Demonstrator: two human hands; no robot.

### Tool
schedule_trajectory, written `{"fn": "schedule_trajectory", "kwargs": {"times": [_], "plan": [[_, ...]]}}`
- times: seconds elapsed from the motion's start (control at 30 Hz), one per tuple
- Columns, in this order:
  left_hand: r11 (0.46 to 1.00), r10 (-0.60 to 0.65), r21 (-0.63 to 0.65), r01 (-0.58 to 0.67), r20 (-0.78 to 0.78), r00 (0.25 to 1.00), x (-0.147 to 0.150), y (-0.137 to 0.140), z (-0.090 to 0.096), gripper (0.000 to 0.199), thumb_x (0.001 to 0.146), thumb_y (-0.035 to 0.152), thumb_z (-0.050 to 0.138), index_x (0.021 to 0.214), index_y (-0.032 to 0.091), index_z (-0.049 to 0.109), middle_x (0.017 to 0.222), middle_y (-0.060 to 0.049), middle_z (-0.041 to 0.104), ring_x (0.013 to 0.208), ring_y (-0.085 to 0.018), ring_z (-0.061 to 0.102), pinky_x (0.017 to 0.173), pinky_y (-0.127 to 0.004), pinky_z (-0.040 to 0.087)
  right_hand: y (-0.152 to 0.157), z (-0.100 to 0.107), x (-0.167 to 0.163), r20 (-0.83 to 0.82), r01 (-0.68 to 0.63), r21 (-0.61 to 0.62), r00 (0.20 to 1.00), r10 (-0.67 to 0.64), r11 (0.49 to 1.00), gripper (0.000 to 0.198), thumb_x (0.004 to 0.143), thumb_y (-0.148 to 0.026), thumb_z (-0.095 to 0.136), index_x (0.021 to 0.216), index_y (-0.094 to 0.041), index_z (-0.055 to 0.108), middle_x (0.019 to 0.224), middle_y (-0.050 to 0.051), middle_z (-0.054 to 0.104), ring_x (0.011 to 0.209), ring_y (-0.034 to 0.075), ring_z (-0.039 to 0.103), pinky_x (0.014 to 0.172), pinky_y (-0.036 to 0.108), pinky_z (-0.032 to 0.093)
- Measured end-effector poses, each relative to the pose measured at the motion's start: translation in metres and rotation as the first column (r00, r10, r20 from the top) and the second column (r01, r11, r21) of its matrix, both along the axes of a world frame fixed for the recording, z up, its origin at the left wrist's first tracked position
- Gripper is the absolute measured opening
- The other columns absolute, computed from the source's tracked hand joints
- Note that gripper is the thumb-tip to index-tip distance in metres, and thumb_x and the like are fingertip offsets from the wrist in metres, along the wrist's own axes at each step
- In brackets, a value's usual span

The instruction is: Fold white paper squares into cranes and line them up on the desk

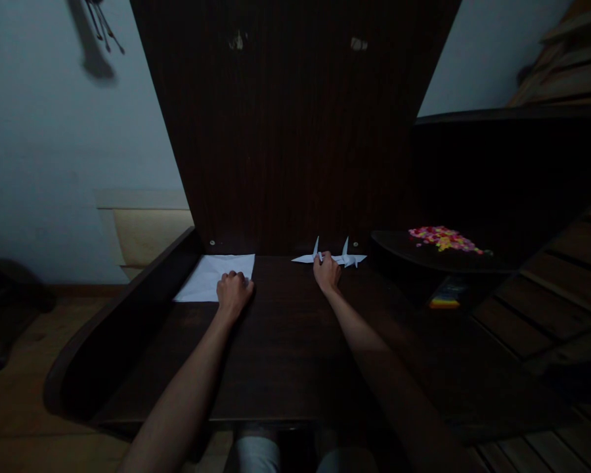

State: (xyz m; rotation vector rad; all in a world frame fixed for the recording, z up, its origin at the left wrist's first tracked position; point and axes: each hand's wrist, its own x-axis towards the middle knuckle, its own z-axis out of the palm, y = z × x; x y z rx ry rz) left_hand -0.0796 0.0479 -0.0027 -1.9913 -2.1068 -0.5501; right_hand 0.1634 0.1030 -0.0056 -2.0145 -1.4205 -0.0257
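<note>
My left hand (234,292) rests on the right part of a white sheet of paper (204,279) at the left end of the dark desk. Its fingers are curled in, and what they may hold is hidden. Farther right, at the back of the desk, my right hand (328,270) has its fingers closed on a white folded paper crane (304,259). A second paper crane (349,259) stands close by on the right, with one wing pointing up. Part of the first crane is covered by my fingers.
Behind the desk (276,341) rises a tall dark panel (295,131). A raised side board (123,328) borders the left. Small pink, red and yellow pieces (443,238) lie heaped on a curved shelf (423,260) at right. Below it is a rainbow-coloured item (444,303).
</note>
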Motion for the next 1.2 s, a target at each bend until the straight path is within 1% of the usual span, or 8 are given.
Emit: {"fn": "schedule_trajectory", "kwargs": {"times": [0.33, 0.57, 0.77, 0.9, 0.97, 1.03, 1.1, 1.2], "plan": [[1.0, -0.007, 0.02, 0.007, -0.002, 1.0, 0.0, 0.001, -0.001, 0.036, 0.082, 0.036, 0.043, 0.087, 0.013, 0.07, 0.092, -0.017, 0.065, 0.093, -0.031, 0.057, 0.076, -0.039, 0.045, 0.0, 0.0, 0.001, 0.0, -0.008, 0.017, 1.0, 0.008, 1.0, 0.029, 0.092, -0.033, 0.037, 0.102, -0.016, 0.058, 0.089, 0.009, 0.067, 0.085, 0.019, 0.06, 0.071, 0.025, 0.035], [1.0, -0.003, -0.002, 0.003, 0.002, 1.0, -0.001, 0.001, -0.001, 0.038, 0.082, 0.037, 0.042, 0.088, 0.012, 0.07, 0.094, -0.017, 0.065, 0.093, -0.031, 0.057, 0.075, -0.038, 0.045, -0.002, 0.0, 0.0, -0.014, -0.01, 0.047, 1.0, 0.011, 0.999, 0.027, 0.091, -0.034, 0.039, 0.097, -0.017, 0.06, 0.088, 0.008, 0.067, 0.082, 0.018, 0.06, 0.069, 0.025, 0.033], [1.0, -0.003, 0.004, 0.003, -0.026, 1.0, 0.0, 0.002, -0.002, 0.04, 0.082, 0.039, 0.041, 0.089, 0.011, 0.069, 0.091, -0.017, 0.065, 0.092, -0.031, 0.057, 0.073, -0.037, 0.044, -0.002, 0.001, 0.0, -0.043, 0.005, 0.068, 0.999, -0.002, 0.998, 0.024, 0.087, -0.036, 0.046, 0.098, -0.017, 0.058, 0.088, 0.008, 0.067, 0.078, 0.018, 0.06, 0.065, 0.025, 0.033], [1.0, -0.013, 0.001, 0.013, -0.045, 0.999, 0.0, 0.0, 0.001, 0.041, 0.082, 0.038, 0.04, 0.091, 0.01, 0.069, 0.092, -0.017, 0.065, 0.092, -0.032, 0.058, 0.074, -0.038, 0.044, -0.007, 0.001, 0.0, -0.042, 0.038, 0.052, 0.998, -0.036, 0.998, 0.029, 0.082, -0.037, 0.052, 0.102, -0.016, 0.057, 0.086, 0.009, 0.067, 0.076, 0.02, 0.061, 0.063, 0.026, 0.034], [1.0, -0.008, -0.002, 0.008, -0.049, 0.999, 0.001, -0.001, 0.003, 0.041, 0.082, 0.037, 0.04, 0.091, 0.009, 0.069, 0.091, -0.018, 0.065, 0.09, -0.032, 0.059, 0.073, -0.037, 0.044, -0.011, 0.001, 0.0, -0.03, 0.044, 0.034, 0.999, -0.043, 0.998, 0.03, 0.081, -0.041, 0.052, 0.096, -0.016, 0.06, 0.084, 0.01, 0.067, 0.075, 0.021, 0.061, 0.062, 0.026, 0.035], [1.0, 0.001, -0.011, -0.001, -0.046, 0.999, 0.001, -0.002, 0.005, 0.041, 0.082, 0.036, 0.039, 0.091, 0.009, 0.069, 0.089, -0.018, 0.066, 0.089, -0.031, 0.06, 0.072, -0.037, 0.044, -0.017, 0.001, 0.002, -0.004, 0.026, -0.004, 1.0, -0.026, 1.0, 0.032, 0.082, -0.044, 0.049, 0.082, -0.016, 0.065, 0.077, 0.011, 0.068, 0.071, 0.022, 0.061, 0.06, 0.027, 0.034], [1.0, 0.006, -0.029, -0.007, -0.04, 0.999, 0.002, -0.003, 0.007, 0.042, 0.083, 0.036, 0.038, 0.091, 0.008, 0.069, 0.088, -0.019, 0.066, 0.088, -0.031, 0.061, 0.071, -0.036, 0.044, -0.024, 0.0, 0.002, 0.036, -0.015, -0.035, 0.999, 0.016, 0.999, 0.039, 0.083, -0.046, 0.046, 0.07, -0.016, 0.066, 0.071, 0.012, 0.067, 0.068, 0.021, 0.061, 0.058, 0.027, 0.033], [0.998, 0.007, -0.06, -0.008, -0.029, 1.0, 0.003, -0.003, 0.008, 0.043, 0.085, 0.035, 0.036, 0.091, 0.008, 0.069, 0.088, -0.02, 0.067, 0.088, -0.031, 0.062, 0.071, -0.035, 0.044, -0.037, -0.002, 0.001, 0.108, -0.111, -0.022, 0.988, 0.112, 0.994, 0.04, 0.083, -0.045, 0.046, 0.063, -0.017, 0.067, 0.066, 0.01, 0.067, 0.063, 0.018, 0.06, 0.057, 0.025, 0.031]]}}
